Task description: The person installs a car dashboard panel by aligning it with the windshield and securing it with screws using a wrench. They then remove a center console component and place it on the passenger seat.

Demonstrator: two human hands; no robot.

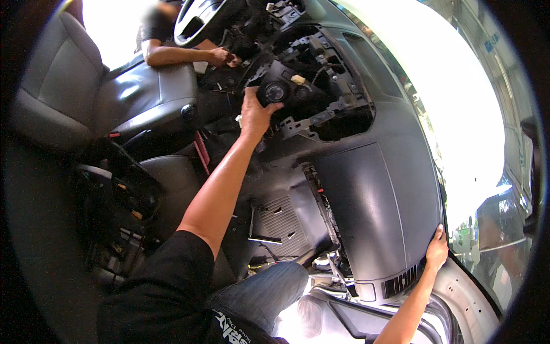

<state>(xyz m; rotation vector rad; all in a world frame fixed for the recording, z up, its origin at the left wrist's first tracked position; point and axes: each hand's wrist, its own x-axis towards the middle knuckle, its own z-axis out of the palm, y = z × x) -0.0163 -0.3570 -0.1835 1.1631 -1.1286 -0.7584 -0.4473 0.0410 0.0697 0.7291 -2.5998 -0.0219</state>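
Observation:
In my left hand (258,116) is a dark control panel (283,73) with round dials, gripped at its near edge beside the large dial (275,92). My thumb lies next to that dial and the other fingers are partly hidden behind the panel. A pale yellow connector (298,79) shows on the panel's far side. The panel is at the bared middle of the dashboard, by the opening (339,123) with its metal brackets (312,121). My right hand (438,250) rests flat along the windscreen-side end of the dashboard (366,200), fingers stretched out and holding nothing.
Another person's arm (180,55) reaches in over the driver's seat (143,86), a hand (224,57) below the steering wheel (197,20). The opened centre console (129,189) lies between the seats. Loose trim strips (266,239) lie on the ribbed floor mat (281,215). The door (344,312) stands beside me.

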